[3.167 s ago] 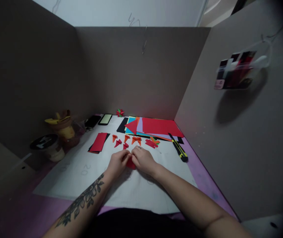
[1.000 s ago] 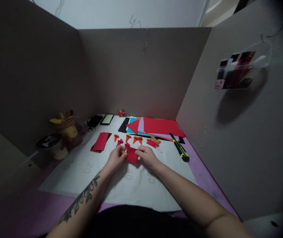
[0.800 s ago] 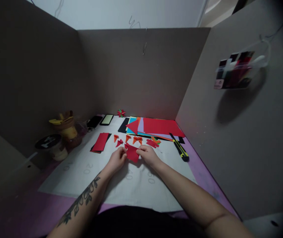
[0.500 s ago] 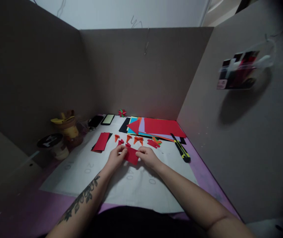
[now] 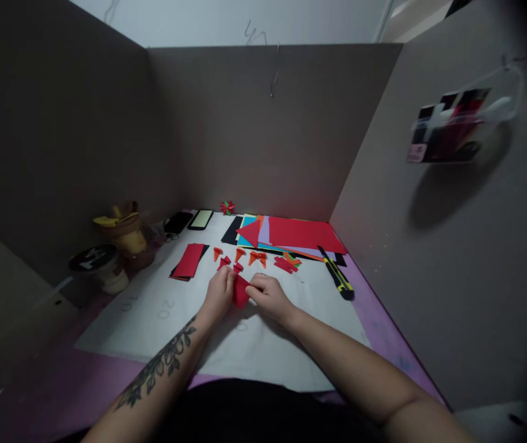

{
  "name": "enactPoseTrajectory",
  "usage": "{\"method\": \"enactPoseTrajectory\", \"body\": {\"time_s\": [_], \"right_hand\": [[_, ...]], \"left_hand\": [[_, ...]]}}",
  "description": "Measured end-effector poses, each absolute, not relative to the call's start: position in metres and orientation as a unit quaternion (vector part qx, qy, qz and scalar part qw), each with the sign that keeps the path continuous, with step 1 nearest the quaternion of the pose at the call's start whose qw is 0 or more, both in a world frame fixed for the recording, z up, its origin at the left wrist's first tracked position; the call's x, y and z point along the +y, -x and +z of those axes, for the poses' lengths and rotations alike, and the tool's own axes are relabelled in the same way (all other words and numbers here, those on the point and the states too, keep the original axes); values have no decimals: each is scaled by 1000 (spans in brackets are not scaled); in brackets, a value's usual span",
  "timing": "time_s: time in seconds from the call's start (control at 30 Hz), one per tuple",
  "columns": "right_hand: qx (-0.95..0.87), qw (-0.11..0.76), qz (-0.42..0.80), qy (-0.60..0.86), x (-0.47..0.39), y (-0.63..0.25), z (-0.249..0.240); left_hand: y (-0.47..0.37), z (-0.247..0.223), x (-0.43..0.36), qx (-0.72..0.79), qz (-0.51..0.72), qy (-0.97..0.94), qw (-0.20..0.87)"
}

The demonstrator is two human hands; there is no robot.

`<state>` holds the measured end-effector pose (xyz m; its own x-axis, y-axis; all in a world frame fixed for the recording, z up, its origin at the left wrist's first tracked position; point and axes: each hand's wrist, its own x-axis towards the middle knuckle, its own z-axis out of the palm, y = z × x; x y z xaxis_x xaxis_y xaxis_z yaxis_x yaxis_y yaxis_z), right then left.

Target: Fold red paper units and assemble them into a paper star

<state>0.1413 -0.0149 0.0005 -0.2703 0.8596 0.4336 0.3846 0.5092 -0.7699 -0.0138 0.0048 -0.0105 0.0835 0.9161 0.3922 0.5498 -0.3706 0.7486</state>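
Note:
Between my two hands is a small piece of red paper [image 5: 240,291], held just above the white sheet. My left hand [image 5: 219,291] pinches its left edge, and my right hand [image 5: 267,294] grips its right side. The fingers partly cover the paper, so how far it is bent or folded is hard to tell. Right beyond my hands lie small folded red pieces [image 5: 224,263] and several folded orange pieces [image 5: 257,259]. A few red strips [image 5: 286,264] lie to their right, next to green and orange ones.
Coloured paper sheets [image 5: 300,234] are stacked at the back right, with a yellow-black utility knife [image 5: 337,275] nearby. Left are a pile of cut rectangles [image 5: 190,260], two phones [image 5: 201,219], a lidded tub [image 5: 99,266] and a tool pot [image 5: 127,237]. A red-green paper star [image 5: 227,208] sits at the back.
My hands have come closer together, and the red paper between them shows a narrower face than before. Its flat rectangle has become tilted or bent. The view has shifted slightly.

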Motion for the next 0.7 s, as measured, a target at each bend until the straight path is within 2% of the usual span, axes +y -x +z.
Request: {"method": "enactPoseTrajectory", "body": {"time_s": [0.7], "right_hand": [[-682, 465, 359, 435, -20, -145, 14]], "left_hand": [[33, -16, 9, 538, 478, -670, 182]]}}
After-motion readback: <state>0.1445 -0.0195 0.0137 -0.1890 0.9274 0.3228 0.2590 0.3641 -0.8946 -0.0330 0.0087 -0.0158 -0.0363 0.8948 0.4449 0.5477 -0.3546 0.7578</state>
